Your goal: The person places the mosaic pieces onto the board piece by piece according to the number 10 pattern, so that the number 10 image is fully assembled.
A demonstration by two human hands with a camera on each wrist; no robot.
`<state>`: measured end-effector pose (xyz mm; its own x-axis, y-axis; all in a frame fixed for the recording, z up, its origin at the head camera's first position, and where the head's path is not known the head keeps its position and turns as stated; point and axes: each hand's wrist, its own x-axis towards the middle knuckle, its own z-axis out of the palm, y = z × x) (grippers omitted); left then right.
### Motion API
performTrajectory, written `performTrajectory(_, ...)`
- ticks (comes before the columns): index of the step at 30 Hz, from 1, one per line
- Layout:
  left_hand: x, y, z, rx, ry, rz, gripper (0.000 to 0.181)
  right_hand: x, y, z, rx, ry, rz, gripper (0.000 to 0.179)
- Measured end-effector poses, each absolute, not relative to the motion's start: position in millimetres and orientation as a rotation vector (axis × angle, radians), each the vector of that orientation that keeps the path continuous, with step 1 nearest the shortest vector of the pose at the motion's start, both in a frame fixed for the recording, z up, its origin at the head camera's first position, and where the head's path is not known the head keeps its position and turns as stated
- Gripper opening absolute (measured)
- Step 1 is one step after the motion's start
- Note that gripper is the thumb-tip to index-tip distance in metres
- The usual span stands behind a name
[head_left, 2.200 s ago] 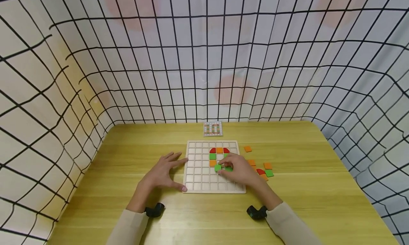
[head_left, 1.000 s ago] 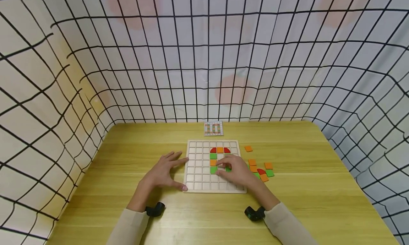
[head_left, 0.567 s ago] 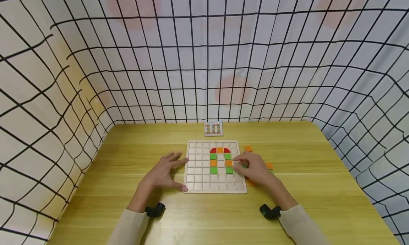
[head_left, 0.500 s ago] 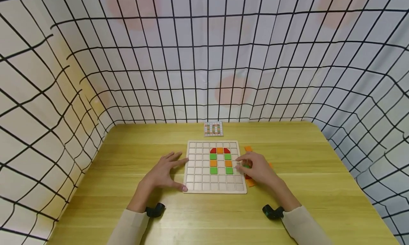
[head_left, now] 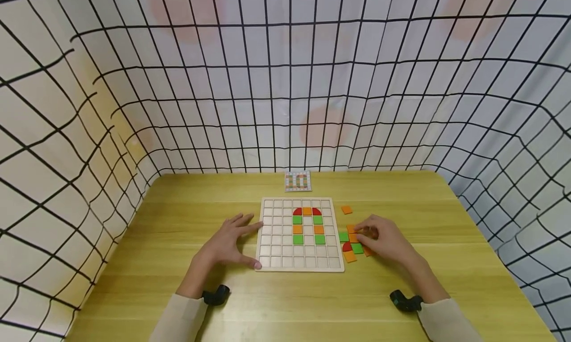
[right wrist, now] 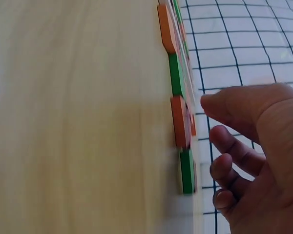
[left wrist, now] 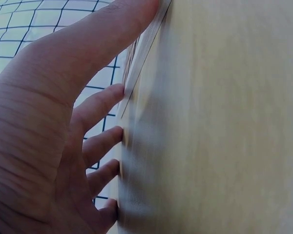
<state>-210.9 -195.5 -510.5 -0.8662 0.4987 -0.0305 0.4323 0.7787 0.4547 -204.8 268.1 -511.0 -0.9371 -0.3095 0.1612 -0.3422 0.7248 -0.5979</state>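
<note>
My left hand [head_left: 232, 240] is spread at the left edge of a pale wooden grid board [head_left: 276, 260], thumb and forefinger touching its edge. In the left wrist view that hand [left wrist: 53, 146] has its fingertips down on the table. Red, orange and green tiles form an arch in the grid, with a green tile [head_left: 298, 239] at its lower left and another green tile [head_left: 319, 239] at its lower right. My right hand [head_left: 383, 238] hovers over loose tiles right of the board, thumb and forefinger apart beside an orange tile [head_left: 353, 238]. The right wrist view shows nothing in that hand [right wrist: 263, 141].
Near the right hand lie a loose green tile [head_left: 343, 237], a red quarter-round tile [head_left: 347, 246] and several others, some hidden by the hand. One orange tile [head_left: 346, 210] lies apart, farther back. Behind the board is a small pattern card [head_left: 298, 181]. Gridded cloth walls surround the table.
The green tile that my right hand pinched now sits in the grid at the arch's lower left. That hand has let go and moved right to the loose tiles. The left hand stays put.
</note>
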Motion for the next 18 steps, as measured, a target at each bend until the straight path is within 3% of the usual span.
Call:
performTrajectory(5, -210, -195, -509, 0.749, 2.82, 0.681, 0.112, -199, 281, -515, 0.582, -2.882, 0.998, 0.013)
performTrajectory(18, -209, -195, -508, 0.764, 2.829, 0.687, 0.111, -201, 286, -519, 0.375, -2.919, 0.989, 0.012)
